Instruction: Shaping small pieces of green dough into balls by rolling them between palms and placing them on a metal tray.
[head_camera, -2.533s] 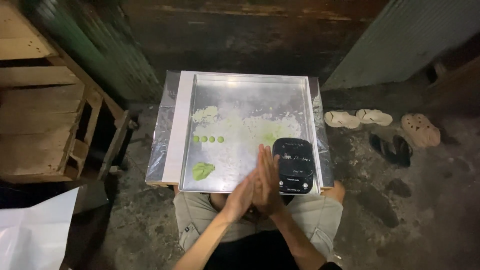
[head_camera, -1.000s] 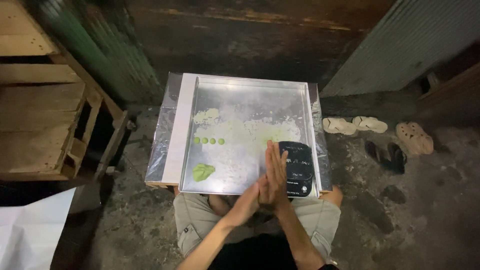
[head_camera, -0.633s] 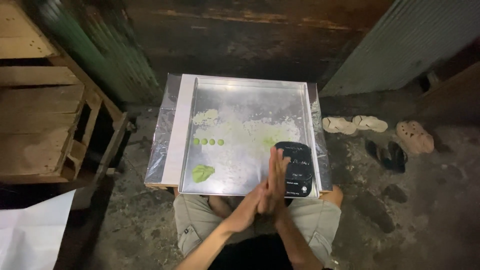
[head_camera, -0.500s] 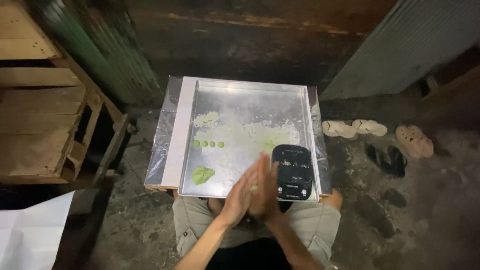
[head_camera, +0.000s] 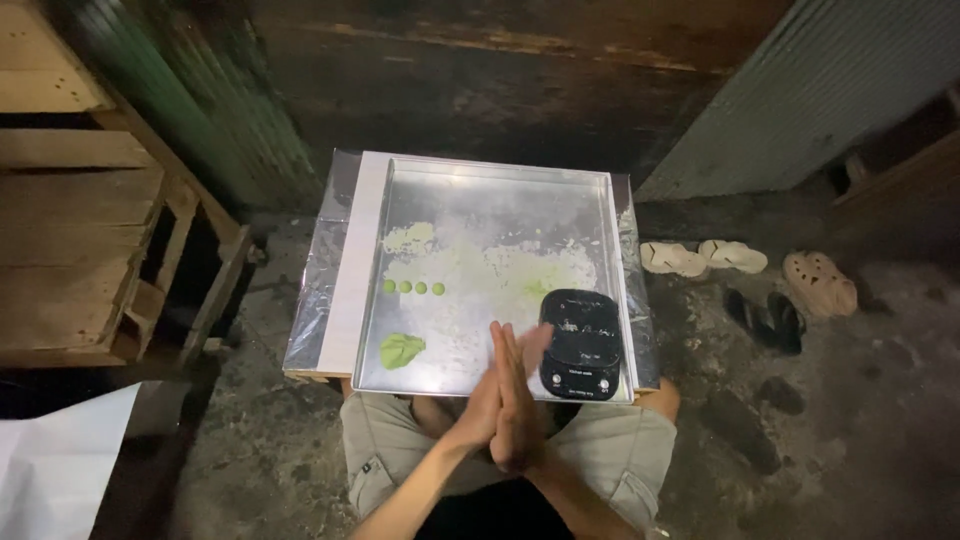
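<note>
My left hand (head_camera: 478, 408) and my right hand (head_camera: 522, 398) are pressed flat together, palm to palm, fingers straight, over the near edge of a square metal tray (head_camera: 368, 262) that rests on my knees. Whatever lies between the palms is hidden. A black digital scale (head_camera: 581, 343) sits on the tray just right of my fingertips. A short row of small green dough balls (head_camera: 413, 287) lies at the tray's left, with a larger green lump (head_camera: 401, 350) nearer to me. White powder (head_camera: 470, 272) is scattered over the tray's middle.
Clear plastic sheet (head_camera: 312, 290) sticks out under the tray. Wooden pallets (head_camera: 90, 230) stand at the left, a white sheet (head_camera: 50, 470) at the lower left. Pale sandals (head_camera: 703, 257), dark sandals (head_camera: 765, 318) and a beige clog (head_camera: 820, 283) lie on the concrete floor at the right. Corrugated metal wall (head_camera: 800, 90) behind.
My joined hands have slid against each other, shifting left from in front of the scale and lower over the tray's near edge. The things on the tray have stayed put.
</note>
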